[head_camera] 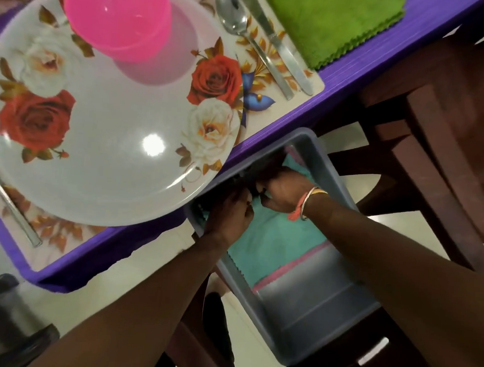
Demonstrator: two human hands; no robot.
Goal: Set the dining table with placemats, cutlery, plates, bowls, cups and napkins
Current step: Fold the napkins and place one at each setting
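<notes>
Head view: the purple bench (354, 85) runs diagonally across the upper left of the frame. On it lies a leaf-printed placemat (316, 81), whose corner sits just inside the bench edge. A rose-patterned plate (110, 147) fills the mat, and its lower right rim reaches the bench edge. A pink bowl (118, 14) stands on the plate. To the right lie a spoon (239, 21) and a knife (283, 49) side by side, then a green napkin (338, 22). A fork (12, 206) lies at the left.

Below the edge, at centre right, is a grey bin (312, 315), its far end tucked under the bench. It holds a teal napkin (274, 242), and its near half is bare.

Both hands are inside the bin, close together on the napkin. The left hand (227, 211) and right hand (285, 193) have curled fingers, but I cannot tell what they grip. A brown chair (437, 124) crowds the right side.
</notes>
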